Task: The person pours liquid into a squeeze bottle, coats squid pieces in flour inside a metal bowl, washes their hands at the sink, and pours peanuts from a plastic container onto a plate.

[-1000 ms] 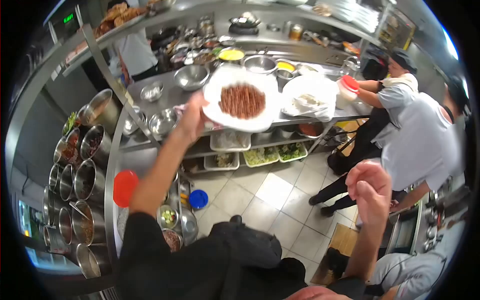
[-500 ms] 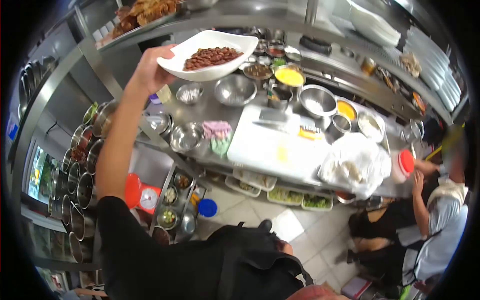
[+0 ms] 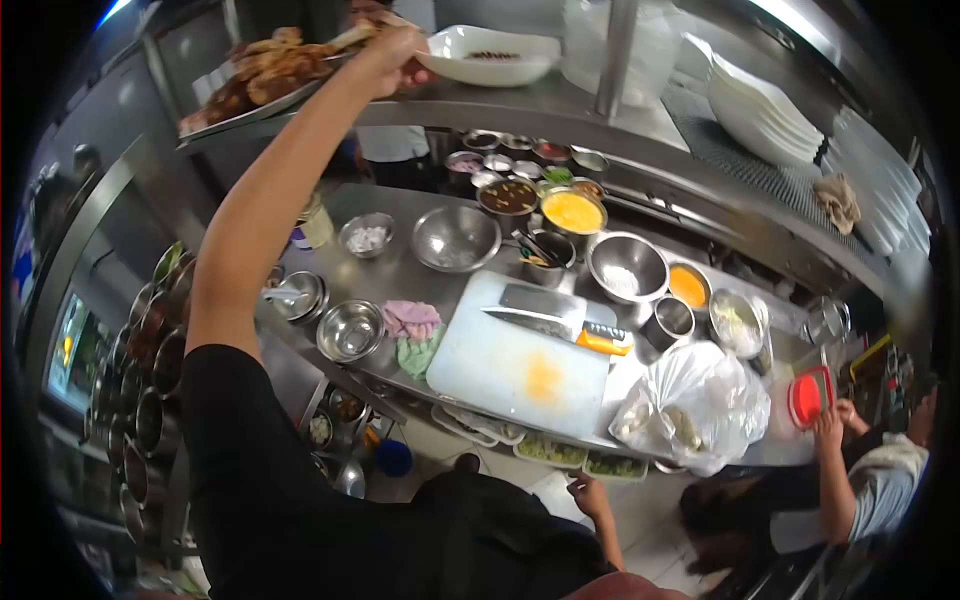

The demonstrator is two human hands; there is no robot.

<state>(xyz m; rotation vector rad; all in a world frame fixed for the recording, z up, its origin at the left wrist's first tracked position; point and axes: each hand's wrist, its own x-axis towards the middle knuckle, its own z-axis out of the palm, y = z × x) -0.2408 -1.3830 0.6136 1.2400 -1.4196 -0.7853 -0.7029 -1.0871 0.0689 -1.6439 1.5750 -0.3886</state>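
Observation:
My left hand [image 3: 397,58] is raised at the top, its fingers closed on the left rim of a white bowl [image 3: 540,68] with dark red-brown food inside. The bowl is at the upper metal shelf [image 3: 480,103]; whether its base touches the shelf is unclear. Left of my hand, browned pieces of food [image 3: 275,75] lie on a tray. Low down in front of my body is my right hand [image 3: 590,495], its fingers curled, with nothing visible in them.
Stacked white bowls [image 3: 765,110] stand on the shelf. Below, a white cutting board [image 3: 510,365] bears a cleaver [image 3: 545,302] and a knife [image 3: 600,344], beside a plastic bag [image 3: 710,400] and metal bowls [image 3: 457,238]. A co-worker [image 3: 850,490] at the right handles a red-lidded container [image 3: 805,400].
My left hand has carried the bowl up and away to the upper shelf. My right hand has dropped from its raised position to near my body. The view has shifted toward the counter.

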